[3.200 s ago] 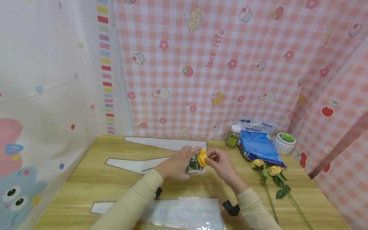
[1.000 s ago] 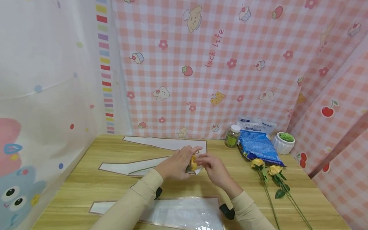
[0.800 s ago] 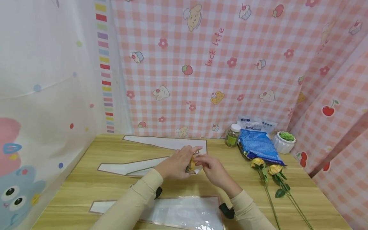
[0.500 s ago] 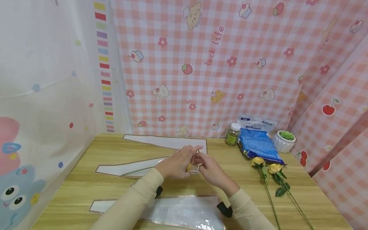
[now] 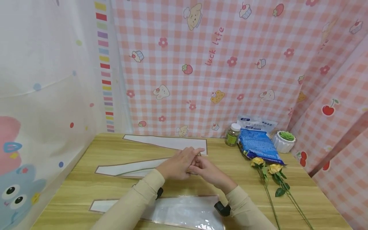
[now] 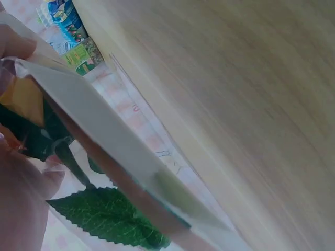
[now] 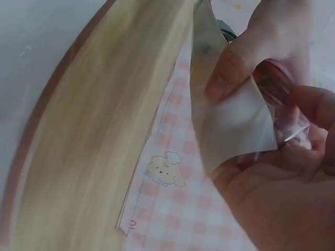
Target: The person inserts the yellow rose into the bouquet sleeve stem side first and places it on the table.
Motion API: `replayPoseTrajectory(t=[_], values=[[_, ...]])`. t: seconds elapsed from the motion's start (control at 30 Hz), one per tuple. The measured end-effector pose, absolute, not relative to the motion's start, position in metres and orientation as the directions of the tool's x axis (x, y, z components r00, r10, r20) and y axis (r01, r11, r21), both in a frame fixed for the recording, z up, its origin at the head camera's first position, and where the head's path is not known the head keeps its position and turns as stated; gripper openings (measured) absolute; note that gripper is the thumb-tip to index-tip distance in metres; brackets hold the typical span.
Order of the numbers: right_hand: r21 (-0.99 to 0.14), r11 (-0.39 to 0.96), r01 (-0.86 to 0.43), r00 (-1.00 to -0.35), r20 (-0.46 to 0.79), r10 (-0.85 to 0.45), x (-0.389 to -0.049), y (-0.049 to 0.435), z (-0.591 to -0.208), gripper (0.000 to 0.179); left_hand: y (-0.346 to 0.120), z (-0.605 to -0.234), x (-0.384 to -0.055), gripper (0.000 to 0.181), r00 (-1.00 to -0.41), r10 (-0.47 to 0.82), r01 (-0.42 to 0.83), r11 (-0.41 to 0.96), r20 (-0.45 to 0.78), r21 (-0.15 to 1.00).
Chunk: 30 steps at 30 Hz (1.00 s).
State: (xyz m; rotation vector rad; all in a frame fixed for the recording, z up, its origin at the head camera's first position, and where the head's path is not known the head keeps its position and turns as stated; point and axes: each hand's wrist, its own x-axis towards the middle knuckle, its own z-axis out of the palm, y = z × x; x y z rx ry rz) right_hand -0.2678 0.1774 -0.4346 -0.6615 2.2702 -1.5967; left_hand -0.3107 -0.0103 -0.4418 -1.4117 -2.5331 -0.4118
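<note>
A flower sleeve [image 5: 129, 169], white with a brown border and a clear face, runs leftward under my left hand [image 5: 179, 163], which grips it near its wide mouth. Through it shows the thin green stem of a yellow rose [image 5: 126, 172]. In the left wrist view the rose's petals [image 6: 26, 102] and a serrated leaf [image 6: 107, 215] lie along the sleeve [image 6: 99, 117]. My right hand [image 5: 211, 172] meets the left at the mouth; in the right wrist view its fingers [image 7: 261, 178] lie under the sleeve's edge [image 7: 235, 128], thumb bent over it. Both hands hide the bloom in the head view.
One flat sleeve [image 5: 164, 142] lies at the back, another [image 5: 184, 210] in front under the forearms. Two yellow roses [image 5: 257, 162] lie at right. Behind them stand a white-capped jar [image 5: 232, 135], a blue bag [image 5: 258, 143] and a potted succulent [image 5: 284, 142].
The right hand has moved left until it meets the left hand. The rose has slid left, its head going from in view to hidden, and the held sleeve's narrow tip has shifted left.
</note>
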Motion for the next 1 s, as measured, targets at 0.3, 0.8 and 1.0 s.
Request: replayPoseTrajectory(t=[0.3, 0.8, 1.0], values=[[-0.931, 0.294, -0.215, -0.803, -0.002, -0.596, -0.269, 0.179, -0.445, 0.032, -0.007, -0.447, -0.309, 0.094, -0.496, 0.809, 0.868, 0.474, 0.315, 0.148], [-0.963, 0.207, -0.171, -0.913, 0.075, -0.401, -0.269, 0.187, -0.441, 0.012, -0.037, -0.449, -0.322, 0.122, -0.665, 0.728, 0.737, 0.607, 0.165, 0.296], [-0.942, 0.279, -0.188, -0.939, 0.089, -0.333, -0.270, 0.194, -0.439, 0.021, -0.060, -0.444, -0.325, 0.116, -0.725, 0.682, 0.662, 0.655, 0.092, 0.363]])
